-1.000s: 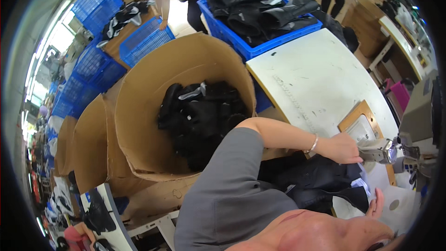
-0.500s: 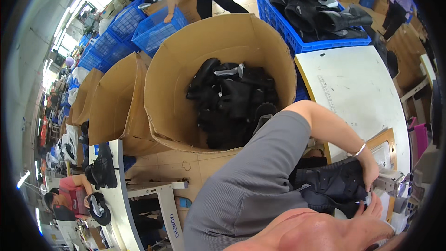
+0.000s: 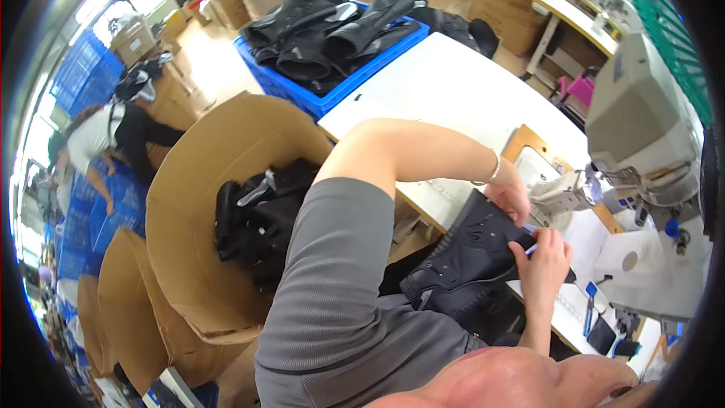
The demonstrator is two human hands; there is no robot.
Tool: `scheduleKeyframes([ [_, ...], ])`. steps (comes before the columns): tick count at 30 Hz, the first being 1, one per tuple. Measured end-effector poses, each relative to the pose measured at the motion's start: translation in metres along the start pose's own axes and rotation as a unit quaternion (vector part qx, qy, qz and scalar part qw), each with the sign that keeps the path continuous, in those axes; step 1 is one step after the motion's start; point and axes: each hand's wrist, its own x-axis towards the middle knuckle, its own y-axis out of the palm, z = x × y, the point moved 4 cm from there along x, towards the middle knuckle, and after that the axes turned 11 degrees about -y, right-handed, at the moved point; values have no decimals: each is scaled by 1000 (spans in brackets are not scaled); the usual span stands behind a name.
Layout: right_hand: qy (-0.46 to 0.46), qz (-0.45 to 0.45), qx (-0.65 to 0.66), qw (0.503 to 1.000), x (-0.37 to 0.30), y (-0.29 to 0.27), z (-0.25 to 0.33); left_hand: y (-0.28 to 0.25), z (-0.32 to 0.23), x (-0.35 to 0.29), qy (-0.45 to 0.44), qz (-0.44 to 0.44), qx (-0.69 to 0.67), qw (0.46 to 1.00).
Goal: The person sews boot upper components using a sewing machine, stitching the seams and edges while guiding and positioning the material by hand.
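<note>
Both hands pinch black boot upper (image 3: 472,257), ctr-right: left hand (image 3: 510,195) at top edge, right hand (image 3: 545,257) at side. Piece at sewing machine (image 3: 642,136) on desk (image 3: 453,91); stitching looks barely begun.

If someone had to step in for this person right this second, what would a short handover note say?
Left hand: resting on the top edge of the black boot piece, pressing it toward the sewing machine.
Right hand: pinching the same piece on its near side, with something small and blue at the fingertips; its grip is closed on the material.
Where things are: the piece lies over the edge of the white worktable, just short of the machine's needle area. More black pieces fill the cardboard bin to the left and the blue crate beyond.
Done: piece brought up to the machine.
Left: whether any stitching has been done cannot be told.
</note>
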Motion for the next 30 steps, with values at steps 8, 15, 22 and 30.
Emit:
scheduleKeyframes([
  [8,-47,15,87,995,15,-13,26,6,7,3,-125,-146,22,981],
  [15,-170,36,-131,976,6,15,108,66,8,-24,113,-545,366,746],
  [22,-158,-13,113,981,-16,-42,-18,97,29,-30,169,-707,277,628],
  [30,111,299,302,898,-15,5,-104,100,22,-40,239,-724,278,585],
])
